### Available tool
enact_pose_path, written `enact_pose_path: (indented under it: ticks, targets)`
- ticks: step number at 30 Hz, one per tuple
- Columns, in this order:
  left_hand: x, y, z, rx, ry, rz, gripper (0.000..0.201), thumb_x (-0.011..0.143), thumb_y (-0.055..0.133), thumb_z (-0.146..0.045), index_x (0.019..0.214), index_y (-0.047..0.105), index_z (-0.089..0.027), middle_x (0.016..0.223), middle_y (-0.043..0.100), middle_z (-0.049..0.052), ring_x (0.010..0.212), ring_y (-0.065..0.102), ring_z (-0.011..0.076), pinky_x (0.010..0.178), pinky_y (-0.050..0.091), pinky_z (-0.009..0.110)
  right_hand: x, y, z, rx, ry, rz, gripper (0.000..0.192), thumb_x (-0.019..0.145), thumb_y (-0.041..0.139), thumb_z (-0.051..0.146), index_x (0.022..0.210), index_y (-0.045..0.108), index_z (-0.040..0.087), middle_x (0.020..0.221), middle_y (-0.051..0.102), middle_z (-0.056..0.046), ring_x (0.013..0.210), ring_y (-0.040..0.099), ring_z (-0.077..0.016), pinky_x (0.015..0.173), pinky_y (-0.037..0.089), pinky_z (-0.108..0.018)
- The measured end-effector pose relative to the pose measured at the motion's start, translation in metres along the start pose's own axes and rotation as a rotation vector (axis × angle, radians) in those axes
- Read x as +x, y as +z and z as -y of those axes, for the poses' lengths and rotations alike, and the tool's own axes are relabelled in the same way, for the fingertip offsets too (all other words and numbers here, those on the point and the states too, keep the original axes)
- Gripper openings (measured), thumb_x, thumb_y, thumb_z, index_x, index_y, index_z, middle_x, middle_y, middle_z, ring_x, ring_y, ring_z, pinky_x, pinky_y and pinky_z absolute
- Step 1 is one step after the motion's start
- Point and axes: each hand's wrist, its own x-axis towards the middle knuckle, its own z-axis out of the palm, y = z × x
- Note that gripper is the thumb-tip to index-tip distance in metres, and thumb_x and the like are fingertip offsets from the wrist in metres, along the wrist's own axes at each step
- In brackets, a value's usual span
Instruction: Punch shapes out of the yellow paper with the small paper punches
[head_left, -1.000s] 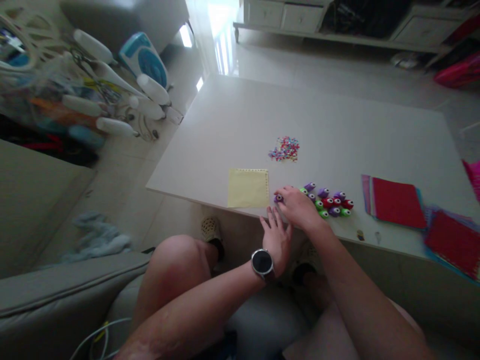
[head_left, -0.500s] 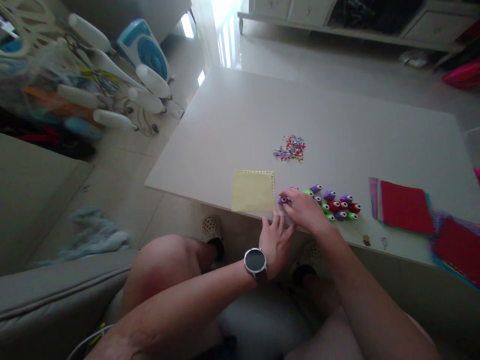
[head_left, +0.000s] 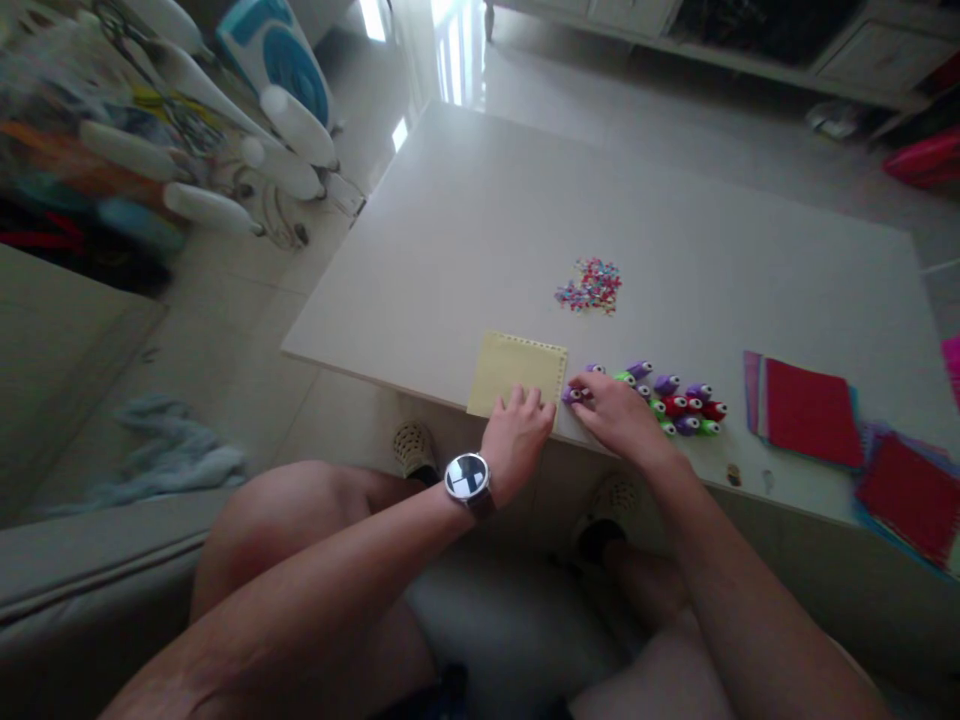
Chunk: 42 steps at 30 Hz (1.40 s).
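Note:
My left hand [head_left: 519, 435], with a watch on its wrist, rests its fingers on the near edge of a pale yellow paper square [head_left: 517, 368] on the white table [head_left: 465, 220]. My right hand [head_left: 616, 415] holds a small purple craft punch [head_left: 571, 394] just right of the paper's perforated edge. Behind that hand lies a cluster of purple, red and green punches [head_left: 679, 400]. A little heap of coloured paper bits [head_left: 589, 285] lies farther back on the table.
Stacks of red and mixed coloured paper [head_left: 806, 410] lie at the table's right edge. A blue and white fan [head_left: 274, 60] and a cluttered rack stand on the floor at left. A bluish cloth [head_left: 176, 455] lies on the floor. My knees are below the table edge.
My left hand has risen from below the table edge onto the yellow paper. My right hand stays at the purple punch. The camera has tipped slightly.

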Motion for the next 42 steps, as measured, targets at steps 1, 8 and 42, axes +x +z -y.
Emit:
enact_pose_path:
  ticks: [1,8,42]
  targets:
    - [0.000,-0.001,0.000,-0.018,0.002,0.007,0.027,0.097,0.045,-0.005,0.116,0.061,-0.015,0.124,0.062,0.013,0.119,0.056,0.0280,0.093,0.054,0.042,0.000,0.000,0.001,0.002,0.004,0.002,0.019,0.092,0.060,0.023,0.109,0.070,0.022,0.109,0.075,-0.008,0.097,0.070,-0.0244,0.082,0.049,-0.033]
    - [0.003,-0.006,0.004,-0.091,-0.013,0.016,0.027,0.095,0.045,-0.002,0.112,0.062,-0.015,0.120,0.061,0.012,0.116,0.055,0.0257,0.085,0.055,0.035,-0.001,-0.003,0.003,-0.005,0.005,0.000,0.013,0.091,0.061,0.024,0.100,0.070,0.022,0.103,0.076,-0.008,0.093,0.070,-0.0245,0.078,0.049,-0.033]
    - [0.006,-0.002,0.006,-0.129,-0.026,0.000,0.025,0.097,0.044,-0.004,0.107,0.065,-0.014,0.120,0.060,0.012,0.115,0.054,0.0258,0.081,0.057,0.033,0.002,-0.019,-0.026,-0.032,0.139,-0.201,0.019,0.087,0.062,0.026,0.103,0.070,0.019,0.108,0.072,-0.010,0.100,0.064,-0.0267,0.091,0.049,-0.038]
